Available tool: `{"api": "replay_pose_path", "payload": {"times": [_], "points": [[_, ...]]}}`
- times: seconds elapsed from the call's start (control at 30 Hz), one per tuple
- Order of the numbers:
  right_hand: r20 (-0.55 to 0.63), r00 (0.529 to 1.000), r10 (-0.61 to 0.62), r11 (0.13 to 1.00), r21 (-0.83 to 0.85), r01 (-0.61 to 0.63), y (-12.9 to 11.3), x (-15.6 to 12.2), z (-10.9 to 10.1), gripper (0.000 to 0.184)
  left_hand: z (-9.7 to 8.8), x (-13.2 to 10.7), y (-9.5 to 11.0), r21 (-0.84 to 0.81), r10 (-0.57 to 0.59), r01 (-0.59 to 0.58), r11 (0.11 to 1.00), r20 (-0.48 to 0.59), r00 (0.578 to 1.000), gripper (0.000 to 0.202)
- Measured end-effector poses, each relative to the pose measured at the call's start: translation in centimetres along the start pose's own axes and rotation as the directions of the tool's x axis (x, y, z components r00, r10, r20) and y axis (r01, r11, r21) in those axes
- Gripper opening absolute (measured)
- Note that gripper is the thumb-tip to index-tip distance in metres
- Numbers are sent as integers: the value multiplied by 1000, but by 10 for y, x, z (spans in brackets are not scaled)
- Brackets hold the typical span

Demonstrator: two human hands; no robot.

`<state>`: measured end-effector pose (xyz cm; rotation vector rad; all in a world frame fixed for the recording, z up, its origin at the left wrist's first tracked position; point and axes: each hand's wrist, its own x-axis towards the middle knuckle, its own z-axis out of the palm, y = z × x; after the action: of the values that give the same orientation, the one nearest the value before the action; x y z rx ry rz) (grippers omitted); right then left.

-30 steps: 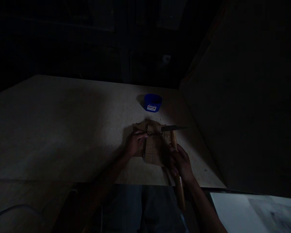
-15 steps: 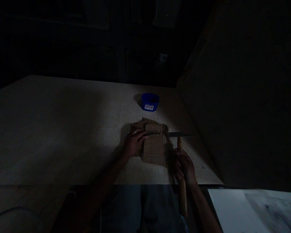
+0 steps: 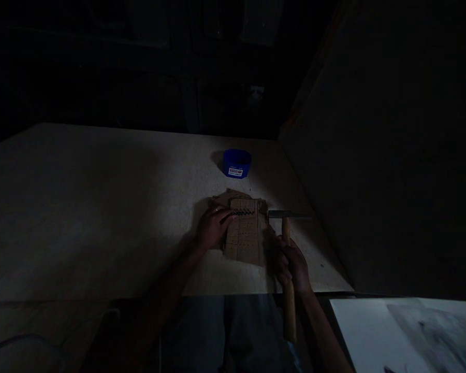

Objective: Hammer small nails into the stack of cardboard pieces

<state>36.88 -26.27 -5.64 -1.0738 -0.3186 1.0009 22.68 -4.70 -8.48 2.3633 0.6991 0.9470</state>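
My right hand (image 3: 293, 264) is wrapped round the wooden handle of a hammer (image 3: 290, 313), its dark metal head lying sideways just right of the cardboard. Under my left hand (image 3: 213, 227) is the left part of a brown cardboard piece (image 3: 244, 241) dotted with rows of small holes. The left fingers are drawn together at the left end of a dark zigzag row of small pieces (image 3: 244, 212) on the cardboard. What they pinch is too dark and small to make out. More torn cardboard (image 3: 233, 194) shows beneath and behind.
A blue plastic tub (image 3: 236, 165) with a white label stands behind the cardboard on the pale tabletop (image 3: 101, 207). A tall dark panel (image 3: 392, 181) borders the right side. Below it at the right lies a white surface (image 3: 361, 331). A cable (image 3: 23, 336) curves at lower left.
The view has shifted slightly, so the tub and cardboard sit a little further left. Both hands keep nearly the same places, and the hammer stays beside the cardboard.
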Motion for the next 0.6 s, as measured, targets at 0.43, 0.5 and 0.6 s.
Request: {"api": "replay_pose_path", "payload": {"times": [0.43, 0.5, 0.6], "points": [[-19, 1000, 0, 1000, 7, 0, -1, 1, 1, 30, 4, -1, -5, 27, 7, -7, 1000, -5, 1000, 22], [-18, 1000, -7, 1000, 14, 7, 0, 2, 0, 29, 3, -1, -4, 13, -1, 1, 1000, -7, 1000, 22], [-8, 1000, -1, 999, 40, 1, 1, 3, -1, 28, 2, -1, -2, 0, -17, 17, 1000, -5, 1000, 21]]}}
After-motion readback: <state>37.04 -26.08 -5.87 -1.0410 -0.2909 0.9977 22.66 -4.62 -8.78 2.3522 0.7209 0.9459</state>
